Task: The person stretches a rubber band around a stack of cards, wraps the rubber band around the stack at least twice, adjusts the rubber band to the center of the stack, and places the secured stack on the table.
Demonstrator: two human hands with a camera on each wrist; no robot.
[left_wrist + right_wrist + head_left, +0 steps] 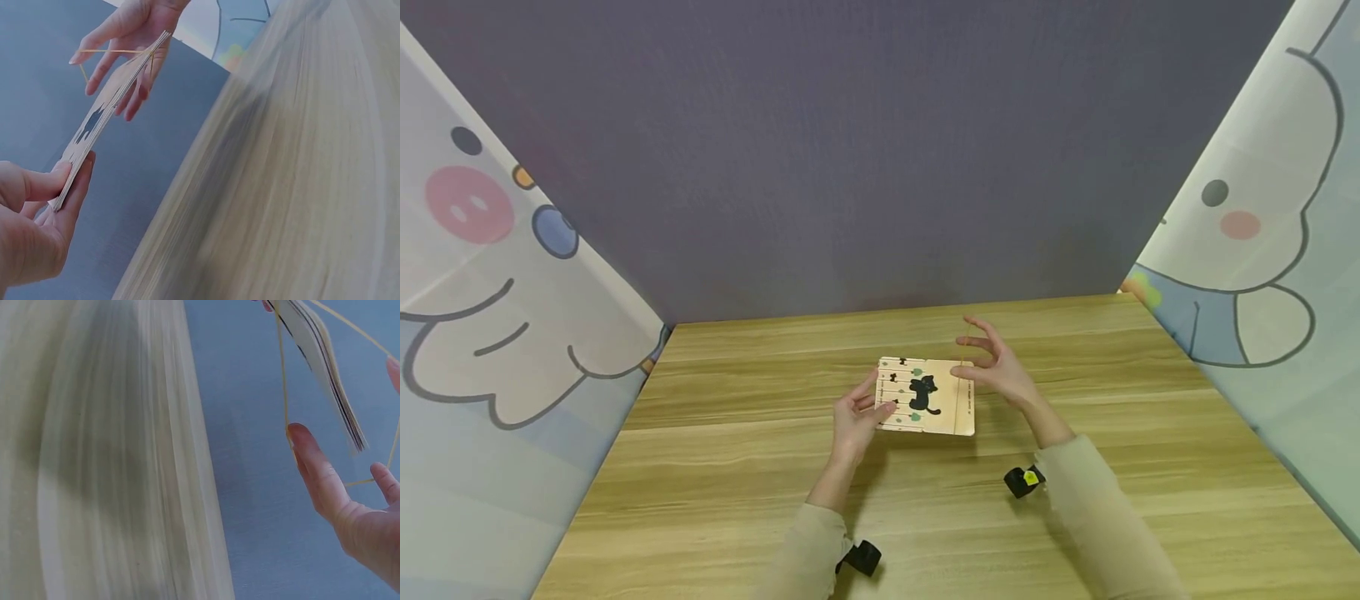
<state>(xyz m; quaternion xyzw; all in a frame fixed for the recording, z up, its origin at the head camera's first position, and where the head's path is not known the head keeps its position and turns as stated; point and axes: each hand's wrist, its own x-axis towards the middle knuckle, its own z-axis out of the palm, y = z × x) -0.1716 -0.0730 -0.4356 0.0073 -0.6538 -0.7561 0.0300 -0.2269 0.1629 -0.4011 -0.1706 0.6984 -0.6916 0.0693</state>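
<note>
A thin cream notebook (943, 408) with a black cat on its cover is held over the table. The left hand (853, 427) grips its left end, thumb on the cover and fingers underneath. At the opposite end, the right hand (1006, 375) has its thumb and fingers spread apart. A thin yellow rubber band (966, 340) is stretched over those fingers and runs across the cover near the right edge. Seen in the left wrist view, the notebook's page edges (119, 100) face the camera. The right wrist view shows the band (283, 375) pulled taut from fingertip to notebook.
The wood-grain table (737, 492) lies below both hands. Behind it rises a grey-purple panel (880, 167). Sheets with cartoon animals (467, 333) flank the table on both sides. Black wrist cameras (867, 557) sit by the sleeves.
</note>
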